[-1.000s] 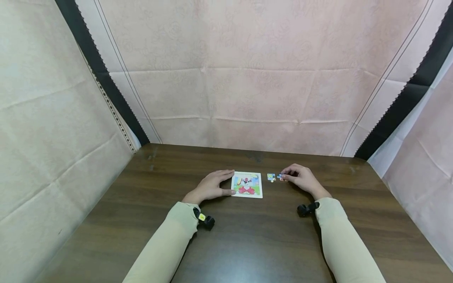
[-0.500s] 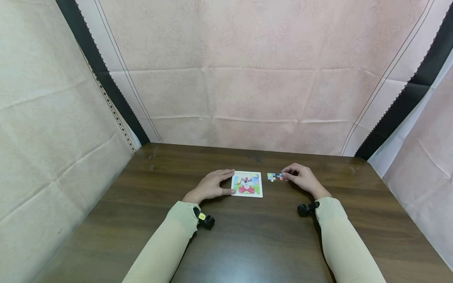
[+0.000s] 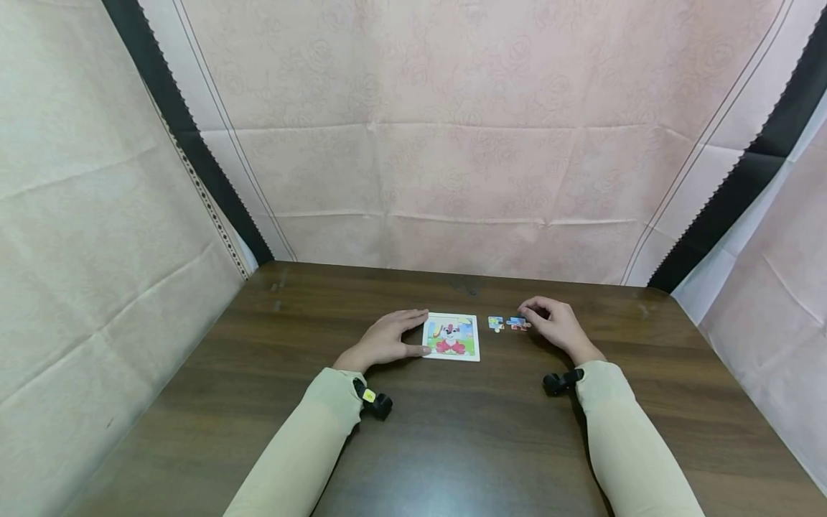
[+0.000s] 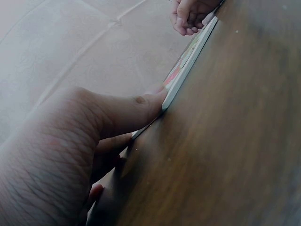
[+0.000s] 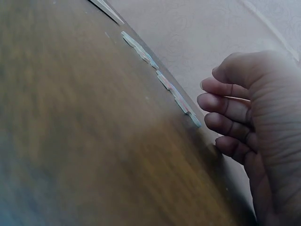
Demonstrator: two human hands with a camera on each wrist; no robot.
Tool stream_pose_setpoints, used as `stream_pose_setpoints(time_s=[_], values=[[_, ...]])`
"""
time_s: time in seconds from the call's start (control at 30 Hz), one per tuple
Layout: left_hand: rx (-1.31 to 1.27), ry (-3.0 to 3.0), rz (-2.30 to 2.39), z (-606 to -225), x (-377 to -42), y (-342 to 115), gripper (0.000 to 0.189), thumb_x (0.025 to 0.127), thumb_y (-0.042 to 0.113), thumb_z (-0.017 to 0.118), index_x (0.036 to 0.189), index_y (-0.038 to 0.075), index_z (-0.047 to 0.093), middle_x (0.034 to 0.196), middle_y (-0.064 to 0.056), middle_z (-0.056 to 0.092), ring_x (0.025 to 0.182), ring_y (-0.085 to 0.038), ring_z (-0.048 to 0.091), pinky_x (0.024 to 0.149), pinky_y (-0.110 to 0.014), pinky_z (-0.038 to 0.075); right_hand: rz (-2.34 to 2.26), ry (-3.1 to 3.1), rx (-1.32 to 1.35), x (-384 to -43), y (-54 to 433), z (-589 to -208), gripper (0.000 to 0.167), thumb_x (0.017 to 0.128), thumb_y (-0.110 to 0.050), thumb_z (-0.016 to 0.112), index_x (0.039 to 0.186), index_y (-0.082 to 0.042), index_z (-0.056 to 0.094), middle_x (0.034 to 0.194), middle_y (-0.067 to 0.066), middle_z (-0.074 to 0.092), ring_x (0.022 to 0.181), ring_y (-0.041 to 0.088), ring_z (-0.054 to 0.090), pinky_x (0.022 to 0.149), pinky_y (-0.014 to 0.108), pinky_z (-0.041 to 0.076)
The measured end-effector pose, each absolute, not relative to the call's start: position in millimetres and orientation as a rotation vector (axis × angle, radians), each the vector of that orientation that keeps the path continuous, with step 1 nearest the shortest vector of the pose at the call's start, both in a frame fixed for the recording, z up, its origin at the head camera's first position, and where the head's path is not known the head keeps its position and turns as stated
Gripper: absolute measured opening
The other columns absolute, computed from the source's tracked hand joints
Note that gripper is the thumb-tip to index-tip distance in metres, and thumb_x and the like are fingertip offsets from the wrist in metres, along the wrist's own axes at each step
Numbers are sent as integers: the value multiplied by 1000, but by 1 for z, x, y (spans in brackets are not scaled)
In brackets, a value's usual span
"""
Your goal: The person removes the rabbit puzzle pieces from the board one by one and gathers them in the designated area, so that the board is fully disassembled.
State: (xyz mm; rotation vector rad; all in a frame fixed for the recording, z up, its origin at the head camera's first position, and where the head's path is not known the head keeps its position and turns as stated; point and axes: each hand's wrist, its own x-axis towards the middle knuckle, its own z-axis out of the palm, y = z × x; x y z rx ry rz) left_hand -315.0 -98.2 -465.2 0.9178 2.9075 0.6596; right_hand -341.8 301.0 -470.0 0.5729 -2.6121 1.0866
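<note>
A jigsaw puzzle board [image 3: 450,337] with a white border and a cartoon animal picture lies flat on the wooden table. My left hand [image 3: 386,337] rests at its left side, thumb on the near corner and extended fingers at the far corner. In the left wrist view the thumb presses on the board's edge. To the right lie two puzzle pieces, a left piece [image 3: 495,324] and a right piece [image 3: 517,323]. My right hand [image 3: 553,327] hovers by the right piece with loosely curled fingers. The right wrist view shows these fingers [image 5: 225,106] apart from the pieces, holding nothing.
The brown table [image 3: 452,438] extends around the board, its far edge meeting a pale cloth wall [image 3: 420,179]. Cloth also hangs at both sides. Each wrist wears a black camera, such as the one on the right [image 3: 561,382].
My right hand has shifted slightly right and let go of the right puzzle piece, uncovering more of it. The left hand and the board have stayed in place.
</note>
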Motion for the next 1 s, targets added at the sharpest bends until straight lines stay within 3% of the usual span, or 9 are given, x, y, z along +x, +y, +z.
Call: stream_pose_setpoints(time_s=[0.33,0.6,1.0], values=[[911,2921,654,-466,-316,-97,81,90,59,67,157,24,37,161,5,34,149,-21,28,120,-47,22,1084,-2548,588,-341,288,-465,24,101,-33,63,107,-12,74,95,0,72,77,16,63,67,30,51],[908,2905,672,-464,-313,-94,81,91,58,67,158,23,36,162,4,34,150,-23,27,120,-49,22,1165,-2491,739,-339,256,-466,14,99,-27,67,105,-16,73,96,-3,72,80,13,66,69,27,55],[924,2909,671,-464,-313,-97,81,91,59,66,157,22,38,161,3,35,149,-24,29,119,-50,23,1067,-2481,1021,-340,212,-465,15,99,-19,67,110,-12,74,103,-4,70,90,14,65,76,37,55]])
